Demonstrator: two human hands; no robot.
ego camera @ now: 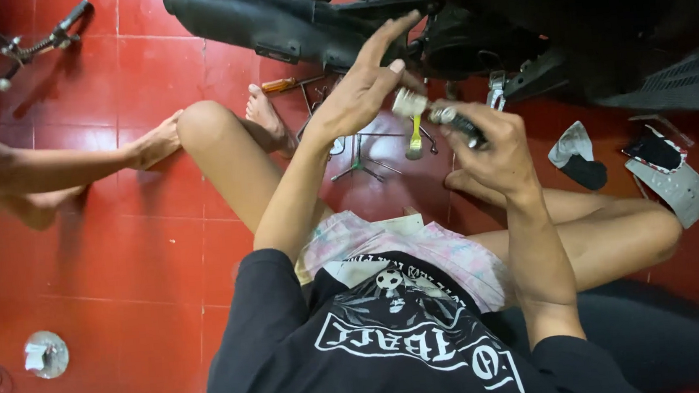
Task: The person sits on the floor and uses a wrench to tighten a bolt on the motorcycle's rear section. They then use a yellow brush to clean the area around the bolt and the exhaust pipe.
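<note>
I sit on the red tile floor [120, 267] with my two hands raised in front of me. My right hand [493, 146] is closed around one small dark metal part [454, 121], which sticks out of my fist toward the left. My left hand [361, 86] is open, the fingers spread and straight. Whether its thumb touches the one small white piece [409, 103] just beside it, I cannot tell.

On the floor below my hands I count one tool with a yellow-green handle [414, 140] and one screwdriver with an orange handle [281, 84], plus some thin metal rods I cannot count well. At the right lie one grey rag [573, 147] and one flat grey plate [682, 188].

One black exhaust pipe [266, 18] of a motorcycle is cut off at the top edge. Another person's arm [26, 166] comes in from the left, cut off by the frame. The dark part is too blurred to say what it is.
</note>
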